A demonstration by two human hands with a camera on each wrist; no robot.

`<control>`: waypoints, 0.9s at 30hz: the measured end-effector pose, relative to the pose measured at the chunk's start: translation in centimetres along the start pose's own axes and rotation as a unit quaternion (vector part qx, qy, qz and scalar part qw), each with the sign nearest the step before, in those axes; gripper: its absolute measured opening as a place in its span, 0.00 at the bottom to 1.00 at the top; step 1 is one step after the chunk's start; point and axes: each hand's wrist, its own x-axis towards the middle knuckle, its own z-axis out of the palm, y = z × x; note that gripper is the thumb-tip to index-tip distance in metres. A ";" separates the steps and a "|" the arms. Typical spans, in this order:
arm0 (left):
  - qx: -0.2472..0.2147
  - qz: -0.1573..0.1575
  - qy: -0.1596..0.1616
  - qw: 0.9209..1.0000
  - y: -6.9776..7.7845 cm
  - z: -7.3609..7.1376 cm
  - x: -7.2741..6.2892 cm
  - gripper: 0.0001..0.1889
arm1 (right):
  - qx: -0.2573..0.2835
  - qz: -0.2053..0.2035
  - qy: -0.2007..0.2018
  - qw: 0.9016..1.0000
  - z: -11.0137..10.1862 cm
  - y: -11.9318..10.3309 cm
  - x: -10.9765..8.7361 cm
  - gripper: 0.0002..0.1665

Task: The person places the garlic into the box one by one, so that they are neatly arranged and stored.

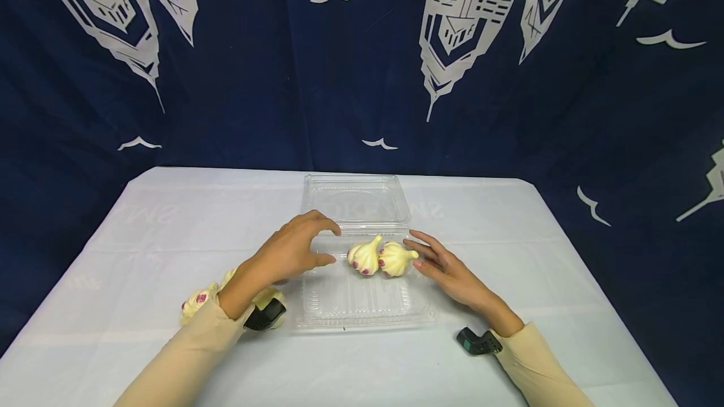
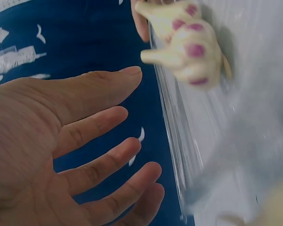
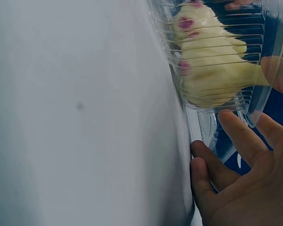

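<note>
Two pale garlic bulbs with purple spots, a left one (image 1: 364, 257) and a right one (image 1: 396, 259), sit side by side in the back part of a clear plastic clamshell container (image 1: 362, 313). Its lid (image 1: 353, 200) lies folded back, away from me. My left hand (image 1: 294, 247) hovers over the container's left side, thumb and fingers spread apart and holding nothing. On the other side, my right hand (image 1: 447, 272) is at the container's right wall, fingers loosely extended. Its thumb tip overlaps the right bulb's stem in the head view; the right wrist view shows the fingers (image 3: 240, 136) beside the clear wall.
More garlic bulbs (image 1: 198, 301) lie on the white-covered table (image 1: 141, 357) to the left, partly hidden under my left forearm. Behind the table hangs a dark blue cloth (image 1: 351, 80) with white building prints. Each wrist carries a black camera (image 1: 479, 341).
</note>
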 end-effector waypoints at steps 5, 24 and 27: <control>-0.021 -0.001 0.023 1.000 -1.6 -0.9 -1.4 0.21 | -0.004 0.001 0.000 1.000 0.0 0.0 0.0 0.36; -0.088 -0.042 0.007 0.995 -6.3 -3.0 -5.1 0.26 | 0.006 0.005 0.002 1.000 0.0 0.1 0.0 0.36; -0.093 -0.050 -0.009 0.994 -6.9 -2.8 -5.1 0.27 | 0.005 0.004 0.002 1.000 0.0 0.2 0.1 0.36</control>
